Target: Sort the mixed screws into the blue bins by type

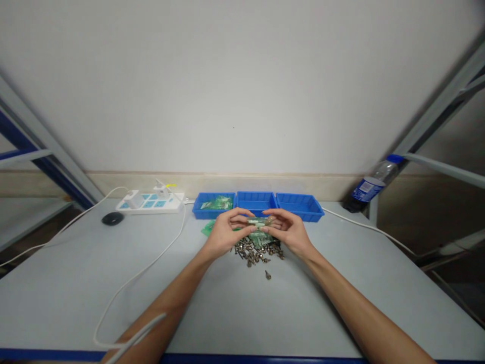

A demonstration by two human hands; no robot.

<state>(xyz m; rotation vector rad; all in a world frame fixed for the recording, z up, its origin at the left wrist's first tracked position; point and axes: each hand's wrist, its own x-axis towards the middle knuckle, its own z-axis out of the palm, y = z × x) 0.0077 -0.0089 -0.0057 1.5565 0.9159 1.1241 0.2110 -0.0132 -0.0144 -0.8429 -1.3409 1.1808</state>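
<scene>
Both hands hold a small clear greenish plastic bag between them, above the table. My left hand pinches its left end with thumb and fingers. At its right end, my right hand has the bag between thumb and fingers; what lies inside is too small to tell. Below the hands is a pile of small metal screws, with more green plastic bags on it. One loose screw lies nearer the front. Green plastic shows beside my left hand.
Three blue trays stand behind the hands: the left tray holds green bags, beside the middle tray and right tray. A power strip, black object, white cable and bottle are around.
</scene>
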